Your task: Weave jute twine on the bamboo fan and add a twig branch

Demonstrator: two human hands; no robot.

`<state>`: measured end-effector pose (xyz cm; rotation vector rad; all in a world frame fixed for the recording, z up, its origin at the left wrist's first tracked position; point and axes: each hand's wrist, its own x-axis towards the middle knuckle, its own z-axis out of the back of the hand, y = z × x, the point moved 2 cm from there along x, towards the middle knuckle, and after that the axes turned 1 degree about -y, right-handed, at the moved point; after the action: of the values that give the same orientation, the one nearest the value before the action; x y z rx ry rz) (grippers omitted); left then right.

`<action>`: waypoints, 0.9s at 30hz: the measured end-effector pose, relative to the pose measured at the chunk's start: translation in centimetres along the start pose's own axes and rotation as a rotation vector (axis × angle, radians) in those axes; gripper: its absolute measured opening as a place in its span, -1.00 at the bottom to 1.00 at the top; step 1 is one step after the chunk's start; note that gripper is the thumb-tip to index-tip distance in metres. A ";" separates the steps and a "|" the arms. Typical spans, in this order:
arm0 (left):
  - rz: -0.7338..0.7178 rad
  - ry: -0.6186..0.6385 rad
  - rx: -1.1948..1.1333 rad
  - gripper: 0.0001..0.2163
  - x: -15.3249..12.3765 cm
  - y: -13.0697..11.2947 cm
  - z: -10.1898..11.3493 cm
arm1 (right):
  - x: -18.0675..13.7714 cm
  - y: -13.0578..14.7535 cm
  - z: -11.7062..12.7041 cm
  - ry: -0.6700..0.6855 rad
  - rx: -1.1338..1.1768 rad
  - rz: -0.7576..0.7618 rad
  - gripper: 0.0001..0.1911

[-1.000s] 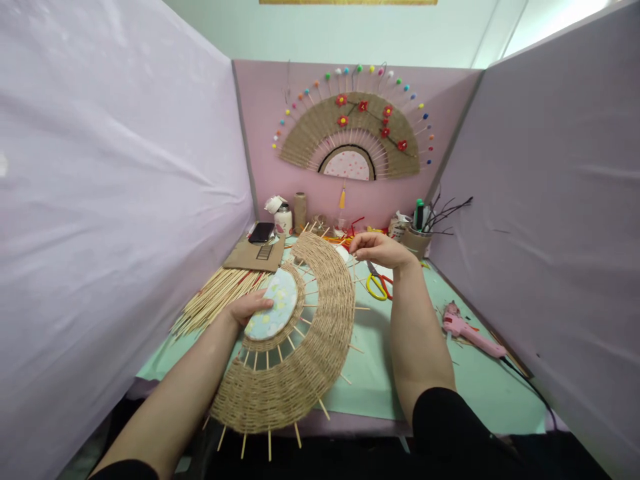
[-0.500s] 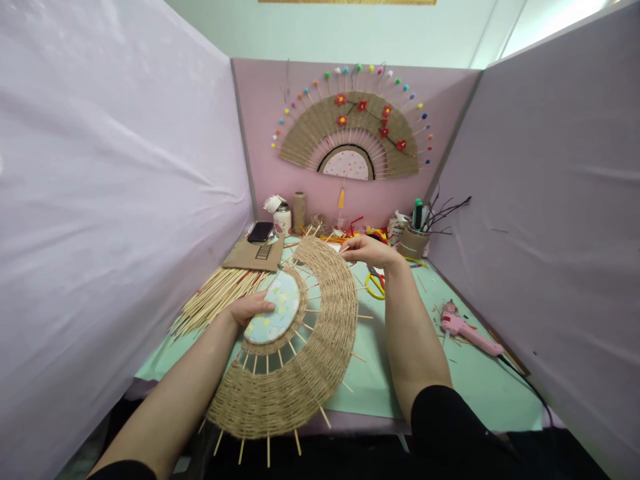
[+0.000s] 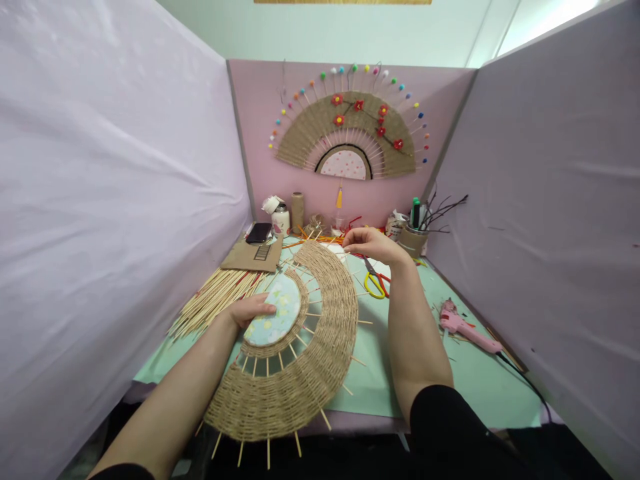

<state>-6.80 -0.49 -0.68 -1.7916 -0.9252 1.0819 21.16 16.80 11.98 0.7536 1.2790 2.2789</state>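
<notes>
My left hand [image 3: 253, 308] is closed on a woven twine fan [image 3: 336, 320], its thumb lying on the pale blue patterned half-disc [image 3: 284, 303] at the centre. The fan is tilted on its side. Thin wooden sticks run out through its weave and poke past the outer edge. By the upper right edge, my right hand [image 3: 374, 245] has its fingertips pinched together close to the stick ends. Whatever it may hold is too small to make out. Below that hand lie scissors [image 3: 374, 283] with yellow and red handles.
A finished-looking fan [image 3: 300, 137] with red flowers hangs on the back panel. Loose sticks [image 3: 205, 303], cardboard [image 3: 250, 257] and a phone [image 3: 259, 233] lie left. A pink glue gun [image 3: 467, 331] with its cord lies right. A pot [image 3: 411, 241] holds markers and twigs.
My right hand has shifted slightly up from the fan's edge, uncovering more of the scissors. My left hand keeps its hold on the fan, which has barely moved.
</notes>
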 end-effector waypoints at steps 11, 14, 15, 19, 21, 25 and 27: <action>0.038 0.130 -0.020 -0.54 0.6 0.8 -0.6 | 0.0 0.3 -0.2 -0.065 0.033 0.079 -0.70; 0.048 0.155 -0.022 -0.53 0.7 1.0 -0.7 | 0.0 0.2 -0.2 -0.077 0.038 0.082 -0.69; 0.051 0.161 -0.021 -0.53 0.7 1.0 -0.8 | 0.0 0.1 -0.2 -0.072 0.054 0.083 -0.69; 0.072 0.173 -0.012 -0.55 0.6 1.0 -1.2 | 0.1 -0.3 -0.3 -0.035 0.112 0.065 -0.73; 0.080 0.172 -0.003 -0.56 0.6 1.0 -1.3 | 0.1 -0.5 -0.4 -0.013 0.120 0.047 -0.74; 0.082 0.180 0.008 -0.58 0.7 1.1 -1.3 | 0.3 -1.1 -0.6 0.028 0.150 0.024 -0.74; 0.081 0.187 0.016 -0.59 0.7 1.2 -1.3 | 0.3 -1.5 -0.7 0.033 0.181 0.030 -0.76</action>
<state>-5.18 -0.63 -1.63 -1.8946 -0.7352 0.9497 20.57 17.27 10.48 0.8037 1.5153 2.2286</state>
